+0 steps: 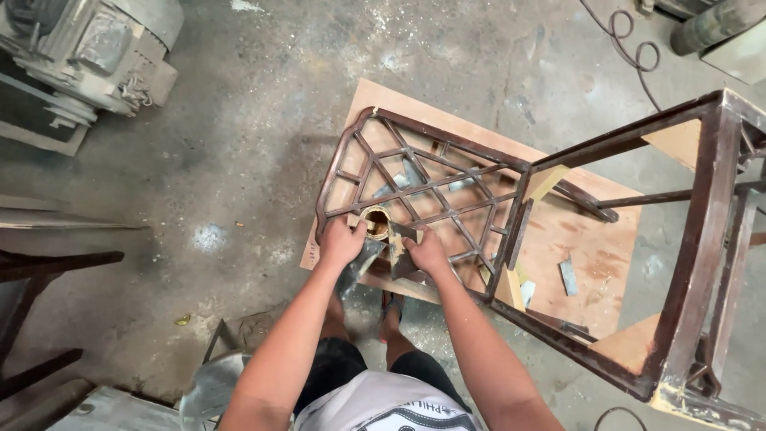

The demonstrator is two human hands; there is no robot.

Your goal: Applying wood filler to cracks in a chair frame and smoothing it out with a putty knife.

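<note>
Dusty concrete floor (pixel 263 120) of a workshop, with a metal chair frame (pixel 558 231) lying on its side over a plywood board (pixel 574 239).
The left hand (pixel 341 242) is closed around the near edge of the lattice back (pixel 423 187), just left of a small open tin (pixel 377 222). The right hand (pixel 427 251) grips a flat wooden piece (pixel 396 243) just right of the tin, pressed against the lattice. Metal scraps (pixel 568 275) lie on the board to the right. A grey motor (pixel 88 48) sits far left, and a cable (pixel 634 52) curls on the floor far right.
</note>
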